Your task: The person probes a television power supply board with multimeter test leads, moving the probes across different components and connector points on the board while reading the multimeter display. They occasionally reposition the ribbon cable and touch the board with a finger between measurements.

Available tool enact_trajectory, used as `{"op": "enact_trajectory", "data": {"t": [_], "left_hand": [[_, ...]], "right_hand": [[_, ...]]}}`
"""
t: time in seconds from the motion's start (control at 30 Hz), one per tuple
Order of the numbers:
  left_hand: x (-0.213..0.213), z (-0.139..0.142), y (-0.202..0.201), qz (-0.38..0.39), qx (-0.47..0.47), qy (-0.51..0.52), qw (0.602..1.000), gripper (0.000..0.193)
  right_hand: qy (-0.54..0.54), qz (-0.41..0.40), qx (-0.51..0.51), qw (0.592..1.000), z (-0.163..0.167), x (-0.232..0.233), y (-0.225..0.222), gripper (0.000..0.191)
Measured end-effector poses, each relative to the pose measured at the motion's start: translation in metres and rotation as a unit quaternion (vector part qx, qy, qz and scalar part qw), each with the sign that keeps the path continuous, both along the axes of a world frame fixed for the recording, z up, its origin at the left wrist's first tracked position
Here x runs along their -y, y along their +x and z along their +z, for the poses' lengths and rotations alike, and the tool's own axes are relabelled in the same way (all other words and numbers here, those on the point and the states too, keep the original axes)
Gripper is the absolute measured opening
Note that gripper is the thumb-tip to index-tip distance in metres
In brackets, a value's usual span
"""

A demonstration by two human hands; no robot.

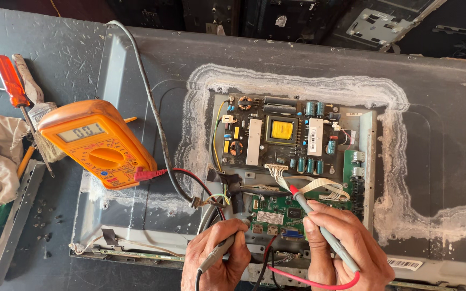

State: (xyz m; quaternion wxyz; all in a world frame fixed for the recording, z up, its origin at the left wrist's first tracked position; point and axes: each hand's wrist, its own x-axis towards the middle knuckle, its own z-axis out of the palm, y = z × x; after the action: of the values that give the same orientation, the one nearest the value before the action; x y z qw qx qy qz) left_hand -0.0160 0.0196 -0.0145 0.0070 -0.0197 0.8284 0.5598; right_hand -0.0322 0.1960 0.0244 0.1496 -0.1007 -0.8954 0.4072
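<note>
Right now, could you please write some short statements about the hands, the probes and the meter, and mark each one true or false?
1. The right hand holds the red-tipped probe. True.
2. The orange multimeter lies right of the power board. False: it lies left of it.
3. The left hand is empty. False: it holds a grey probe.
4. A red-handled screwdriver lies left of the multimeter. True.
5. The red-tipped probe touches the multimeter's screen. False: its tip is near the white ribbon wires.

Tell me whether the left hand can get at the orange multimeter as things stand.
Probably not without first letting go: the left hand is closed on a grey probe at the green circuit board. The orange multimeter lies up to its left, with only cables between them.
</note>
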Motion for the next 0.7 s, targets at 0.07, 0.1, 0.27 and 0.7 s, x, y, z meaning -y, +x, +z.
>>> {"op": "enact_trajectory", "data": {"t": [0.07,0.1,0.27,0.7], "left_hand": [[-0.0002,-0.0002,0.0002,0.0,0.003,0.003,1.0,0.006],[-0.0003,-0.0003,0.0002,0.0,0.005,0.005,1.0,0.006],[-0.0004,0.0,0.0007,0.002,0.01,0.003,1.0,0.005],[-0.0005,-0.0004,0.0013,0.004,0.032,0.006,0.999,0.005]], "right_hand": [[-0.001,-0.006,0.005,1.0,0.0002,0.0005,0.0012,0.008],[0.0,-0.007,0.008,1.0,0.0002,0.0005,0.0013,0.008],[0.0,-0.01,0.007,1.0,0.0006,0.0015,0.0012,0.007],[-0.013,-0.02,0.018,1.0,0.0031,0.0025,0.002,0.008]]}}
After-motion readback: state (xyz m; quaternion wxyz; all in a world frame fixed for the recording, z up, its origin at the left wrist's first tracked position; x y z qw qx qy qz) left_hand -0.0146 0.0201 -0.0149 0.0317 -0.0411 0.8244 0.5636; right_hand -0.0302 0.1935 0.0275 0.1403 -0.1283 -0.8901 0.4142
